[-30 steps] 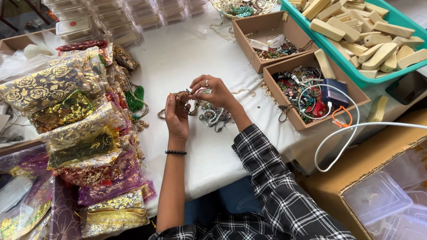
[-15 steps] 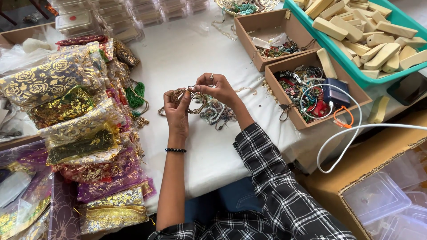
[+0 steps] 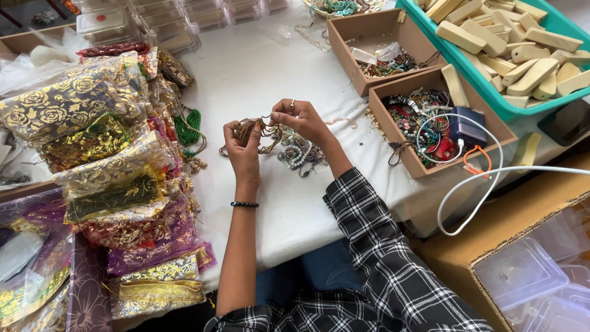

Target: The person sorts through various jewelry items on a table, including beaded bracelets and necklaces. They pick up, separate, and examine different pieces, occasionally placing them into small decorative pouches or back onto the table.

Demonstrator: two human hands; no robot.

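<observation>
Above the white cloth-covered table (image 3: 258, 67), the left hand (image 3: 243, 150) and right hand (image 3: 304, 123) hold a tangled bunch of brownish-gold beaded strands (image 3: 258, 130) between them. Its thin loops hang bunched and knotted, dull bronze in colour. Both hands have fingers pinched shut on the strands. Just beneath lies a small heap of pale grey bead jewellery (image 3: 298, 154). Gold-patterned organza pouches (image 3: 92, 135) are stacked well apart to the left.

A white-covered bench (image 3: 264, 67) carries brocade pouches (image 3: 104, 178) along its left edge, two cardboard boxes (image 3: 430, 123) of jewellery at right, and a teal tray (image 3: 491, 104) at the far right corner.
</observation>
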